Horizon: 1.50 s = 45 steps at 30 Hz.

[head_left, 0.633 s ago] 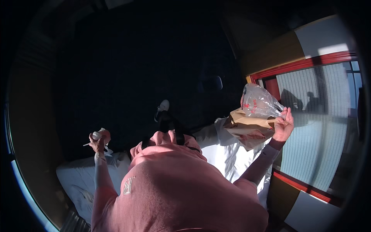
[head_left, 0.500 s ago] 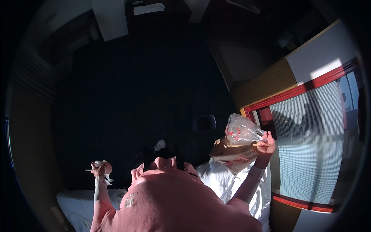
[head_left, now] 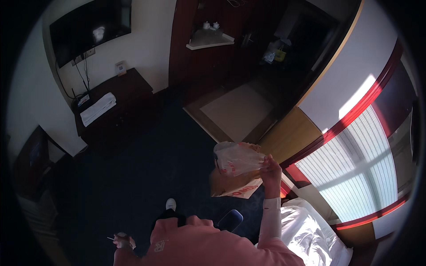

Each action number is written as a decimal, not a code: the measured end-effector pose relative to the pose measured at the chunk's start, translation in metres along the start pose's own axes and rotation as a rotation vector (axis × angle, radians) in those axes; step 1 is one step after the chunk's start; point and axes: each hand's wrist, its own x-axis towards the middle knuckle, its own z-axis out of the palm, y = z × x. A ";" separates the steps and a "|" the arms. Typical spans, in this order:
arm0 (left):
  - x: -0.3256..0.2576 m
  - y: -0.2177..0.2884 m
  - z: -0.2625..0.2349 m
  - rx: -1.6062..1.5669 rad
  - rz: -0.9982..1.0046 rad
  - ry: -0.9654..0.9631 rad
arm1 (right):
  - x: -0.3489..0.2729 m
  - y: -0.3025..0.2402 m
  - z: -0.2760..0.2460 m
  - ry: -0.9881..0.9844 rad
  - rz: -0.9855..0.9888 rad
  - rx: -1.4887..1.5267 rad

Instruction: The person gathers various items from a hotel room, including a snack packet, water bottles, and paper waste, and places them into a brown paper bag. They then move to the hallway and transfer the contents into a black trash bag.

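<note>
While the right hand point(head_left: 271, 170) pinches the gathered neck of a clear plastic bag point(head_left: 237, 159), a brown paper bag point(head_left: 233, 186) hangs against it; whether those fingers also hold the paper is hidden. Both look light: the plastic limp and likely slippery, the paper stiffer but easily creased, so the bunched neck seems the surest hold. Nearer the body and well apart, the left hand point(head_left: 124, 241) curls around a thin white stick point(head_left: 110, 238), probably delicate. Dark carpet point(head_left: 128, 177) gives room between the hands; a wooden panel point(head_left: 295, 133) stands ahead of the right hand, a white-covered bed point(head_left: 306, 235) behind it.
</note>
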 end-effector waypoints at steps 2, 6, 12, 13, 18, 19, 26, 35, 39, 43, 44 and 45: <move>0.009 0.119 -0.026 -0.052 0.162 -0.011 | 0.042 0.015 0.031 0.118 0.015 0.022; -0.026 0.316 -0.086 -0.132 0.487 0.006 | 0.103 0.029 0.073 -0.085 -0.022 0.034; -0.122 0.555 -0.145 -0.274 1.032 0.189 | 0.250 0.008 0.094 -0.170 -0.041 0.122; -0.127 0.592 -0.151 -0.338 1.083 0.156 | 0.280 0.002 0.096 -0.159 -0.048 0.073; -0.104 0.640 -0.139 -0.030 0.684 0.050 | 0.385 -0.023 0.096 0.026 -0.102 0.070; -0.097 0.639 -0.133 0.048 0.555 0.007 | 0.405 -0.031 0.098 0.152 -0.091 0.081; -0.083 0.760 -0.120 0.253 0.386 0.000 | 0.537 -0.112 0.102 0.108 -0.262 0.053; -0.143 1.068 -0.105 0.337 0.868 -0.022 | 0.663 -0.259 0.107 0.124 -0.392 0.181; -0.281 1.290 -0.083 0.317 1.319 0.145 | 0.720 -0.316 0.140 0.430 -0.580 0.135; -0.403 1.435 -0.090 -0.020 1.622 -0.053 | 0.836 -0.357 0.152 0.276 -0.518 0.018; -0.436 1.464 -0.093 -0.024 1.610 -0.070 | 0.864 -0.364 0.151 0.306 -0.504 0.024; -0.470 1.491 -0.099 -0.067 1.613 -0.164 | 0.896 -0.377 0.152 0.326 -0.451 0.055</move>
